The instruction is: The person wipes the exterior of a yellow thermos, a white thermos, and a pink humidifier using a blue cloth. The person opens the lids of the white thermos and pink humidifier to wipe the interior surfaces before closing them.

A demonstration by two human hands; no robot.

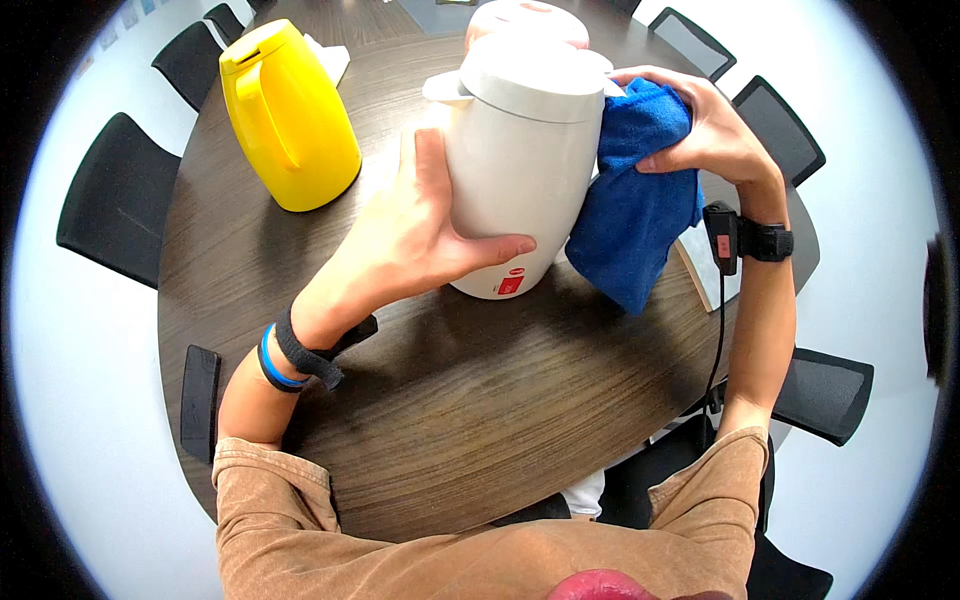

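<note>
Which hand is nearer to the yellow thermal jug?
Left. The left hand cups the left side of the white thermal jug, just right of the yellow thermal jug; the right hand, holding the blue cloth, is farther right.

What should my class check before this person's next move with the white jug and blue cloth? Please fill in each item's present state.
1. Left hand steadying the white jug: ok, thumb across the front, fingers at its left side.
2. Right hand holding the blue cloth: ok.
3. Lid on the white jug: ok.
4. Yellow jug apart from the left hand: ok.
5. White jug's base flat on the table: cannot tell, this view hides its underside.
</note>
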